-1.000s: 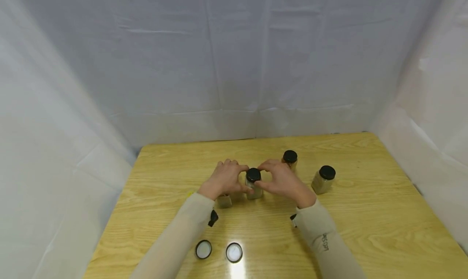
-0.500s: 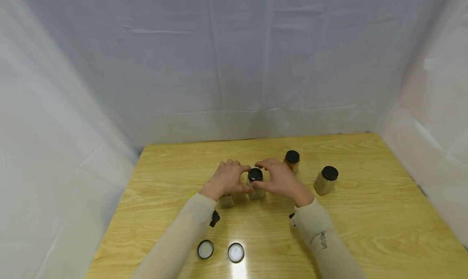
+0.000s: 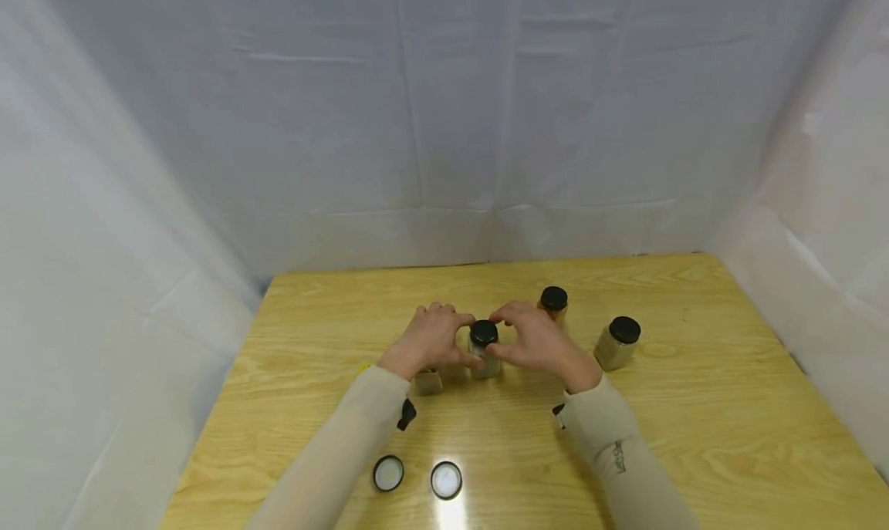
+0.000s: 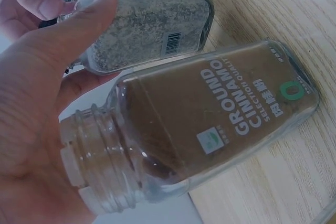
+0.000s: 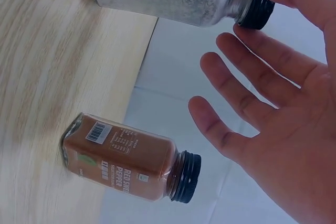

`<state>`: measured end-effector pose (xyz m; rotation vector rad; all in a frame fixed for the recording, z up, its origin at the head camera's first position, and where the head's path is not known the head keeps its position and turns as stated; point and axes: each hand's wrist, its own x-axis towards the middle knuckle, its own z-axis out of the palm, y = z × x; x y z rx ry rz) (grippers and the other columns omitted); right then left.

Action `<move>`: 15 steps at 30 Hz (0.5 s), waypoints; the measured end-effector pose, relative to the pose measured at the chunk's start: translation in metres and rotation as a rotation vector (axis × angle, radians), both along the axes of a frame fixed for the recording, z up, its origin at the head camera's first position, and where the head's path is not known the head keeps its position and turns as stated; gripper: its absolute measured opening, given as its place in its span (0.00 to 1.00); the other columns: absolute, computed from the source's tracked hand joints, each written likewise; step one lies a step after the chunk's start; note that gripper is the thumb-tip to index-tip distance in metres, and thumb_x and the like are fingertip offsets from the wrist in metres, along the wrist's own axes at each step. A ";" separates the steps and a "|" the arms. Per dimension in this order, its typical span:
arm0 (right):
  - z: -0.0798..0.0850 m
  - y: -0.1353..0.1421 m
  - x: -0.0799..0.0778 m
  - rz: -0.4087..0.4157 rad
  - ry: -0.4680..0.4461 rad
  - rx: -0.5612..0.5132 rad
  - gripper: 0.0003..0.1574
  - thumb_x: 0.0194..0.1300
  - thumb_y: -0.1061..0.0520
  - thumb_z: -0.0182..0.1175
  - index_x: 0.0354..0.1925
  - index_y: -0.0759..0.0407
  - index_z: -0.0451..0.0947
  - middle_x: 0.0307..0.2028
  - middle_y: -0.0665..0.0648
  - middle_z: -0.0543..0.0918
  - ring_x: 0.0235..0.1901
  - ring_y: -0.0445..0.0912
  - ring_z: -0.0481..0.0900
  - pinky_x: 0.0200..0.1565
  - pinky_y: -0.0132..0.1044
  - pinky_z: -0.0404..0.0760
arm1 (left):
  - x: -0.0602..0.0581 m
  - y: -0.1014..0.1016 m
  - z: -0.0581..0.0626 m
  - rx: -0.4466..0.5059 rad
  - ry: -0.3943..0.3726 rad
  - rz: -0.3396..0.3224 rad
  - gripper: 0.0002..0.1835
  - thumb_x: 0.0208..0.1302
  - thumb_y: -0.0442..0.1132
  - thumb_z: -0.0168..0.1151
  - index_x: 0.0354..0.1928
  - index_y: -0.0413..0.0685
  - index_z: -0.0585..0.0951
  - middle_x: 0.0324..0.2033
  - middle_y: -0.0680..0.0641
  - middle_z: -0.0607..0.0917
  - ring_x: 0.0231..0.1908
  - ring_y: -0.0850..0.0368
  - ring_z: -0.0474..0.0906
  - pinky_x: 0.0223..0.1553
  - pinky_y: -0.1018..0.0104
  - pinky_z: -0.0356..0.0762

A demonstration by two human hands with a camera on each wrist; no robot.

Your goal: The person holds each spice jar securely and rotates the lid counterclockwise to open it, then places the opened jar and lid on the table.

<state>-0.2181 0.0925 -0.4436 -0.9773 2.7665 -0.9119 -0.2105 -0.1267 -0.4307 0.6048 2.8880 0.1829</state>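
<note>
Wooden counter, pale sheets, and one grey-speckled jar

This jar stands upright. The left hand grips it near the shoulder; the right hand pinches its black lid between thumb and finger, other fingers spread. Left of this jar is the uncapped cinnamon jar; to its right, the red pepper jar and another capped jar. Two loose lids lie nearer the person than it.

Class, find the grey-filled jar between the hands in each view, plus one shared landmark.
Head: the grey-filled jar is below centre, slightly right.
Left wrist: near the top, above the uncapped cinnamon jar.
Right wrist: cut off by the top edge, above the red pepper jar.
Shared landmark: the wooden table.
</note>
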 end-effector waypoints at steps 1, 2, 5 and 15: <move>0.000 -0.001 0.000 0.002 -0.007 0.003 0.28 0.69 0.51 0.72 0.62 0.63 0.81 0.59 0.63 0.84 0.54 0.60 0.83 0.52 0.54 0.84 | 0.000 0.000 0.000 0.000 -0.002 -0.001 0.44 0.58 0.69 0.75 0.72 0.56 0.78 0.63 0.40 0.83 0.63 0.39 0.76 0.64 0.38 0.71; 0.001 -0.001 0.001 0.003 -0.011 0.005 0.29 0.69 0.51 0.72 0.63 0.64 0.81 0.59 0.64 0.84 0.54 0.60 0.83 0.53 0.54 0.84 | 0.000 0.000 0.000 0.001 -0.001 -0.003 0.44 0.58 0.69 0.75 0.72 0.56 0.78 0.63 0.41 0.83 0.63 0.39 0.76 0.64 0.38 0.71; 0.002 -0.004 0.003 0.000 -0.013 0.008 0.32 0.69 0.49 0.72 0.64 0.64 0.80 0.60 0.64 0.84 0.56 0.61 0.83 0.54 0.55 0.84 | 0.001 -0.001 0.000 0.004 0.002 -0.007 0.43 0.57 0.69 0.75 0.71 0.56 0.79 0.62 0.40 0.83 0.62 0.39 0.76 0.64 0.38 0.71; 0.003 -0.010 0.004 -0.038 0.018 0.030 0.36 0.69 0.44 0.72 0.65 0.63 0.80 0.61 0.64 0.84 0.60 0.59 0.83 0.59 0.57 0.82 | 0.001 -0.002 0.000 0.025 -0.012 0.003 0.45 0.58 0.67 0.75 0.73 0.55 0.77 0.64 0.39 0.82 0.65 0.37 0.74 0.66 0.36 0.69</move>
